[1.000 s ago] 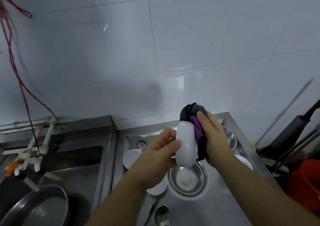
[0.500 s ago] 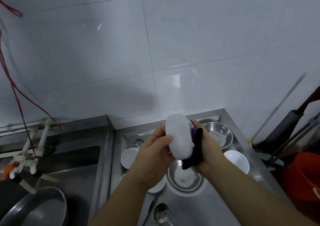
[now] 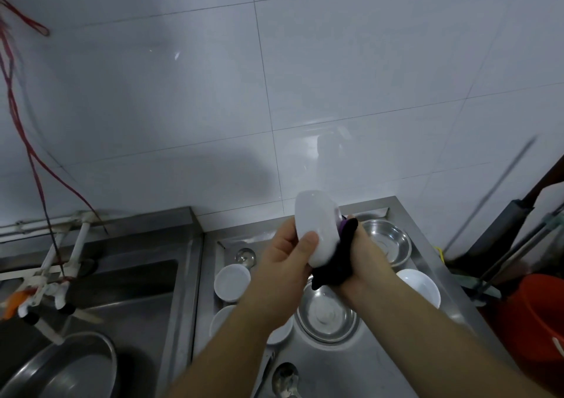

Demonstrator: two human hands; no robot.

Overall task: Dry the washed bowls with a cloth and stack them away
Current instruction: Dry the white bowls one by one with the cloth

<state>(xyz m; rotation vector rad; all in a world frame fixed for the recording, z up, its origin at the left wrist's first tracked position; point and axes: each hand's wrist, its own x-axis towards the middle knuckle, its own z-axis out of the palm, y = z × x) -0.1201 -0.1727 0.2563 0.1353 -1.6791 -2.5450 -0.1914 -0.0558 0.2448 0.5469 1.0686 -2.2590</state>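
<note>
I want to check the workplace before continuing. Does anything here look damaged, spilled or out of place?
Nothing stands out. The left hand holds the white bowl on edge while the right hand presses the dark cloth against it. The other bowls sit upright on the steel counter, with no visible cracks.

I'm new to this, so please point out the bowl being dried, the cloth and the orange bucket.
bowl point(image 3: 317, 227), head view, its white outer side
cloth point(image 3: 335, 271), head view, dark bunched part
bucket point(image 3: 537, 321), head view, its orange wall
</note>
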